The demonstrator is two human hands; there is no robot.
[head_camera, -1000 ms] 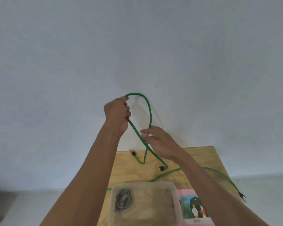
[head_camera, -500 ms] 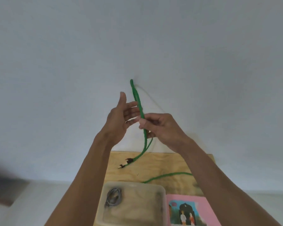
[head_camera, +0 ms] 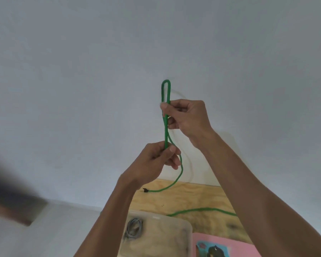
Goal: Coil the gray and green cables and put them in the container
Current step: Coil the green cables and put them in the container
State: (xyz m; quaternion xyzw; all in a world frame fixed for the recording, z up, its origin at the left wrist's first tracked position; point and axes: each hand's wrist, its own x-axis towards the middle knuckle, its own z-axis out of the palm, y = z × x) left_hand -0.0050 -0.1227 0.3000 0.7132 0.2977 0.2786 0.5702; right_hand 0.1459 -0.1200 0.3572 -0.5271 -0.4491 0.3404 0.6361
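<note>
I hold the green cable (head_camera: 165, 93) up in front of the wall, folded into a narrow upright loop. My right hand (head_camera: 187, 117) pinches both strands just under the loop's top. Lower down, my left hand (head_camera: 156, 162) grips the strands. From there one strand hangs down to the wooden table (head_camera: 196, 199), ending in a black plug (head_camera: 145, 190). Another stretch of green cable (head_camera: 202, 210) lies across the table. The gray cable (head_camera: 133, 229) sits coiled in the clear plastic container (head_camera: 174, 219) at the table's near left.
A pink book (head_camera: 230, 245) with a picture on its cover lies to the right of the container. The white wall stands directly behind the table. A dark blurred shape (head_camera: 11, 206) is at the far left over the pale floor.
The wide loop has been pinched into a narrow upright fold. My right hand rose to hold it near the top; my left hand dropped lower and closed on the strands.
</note>
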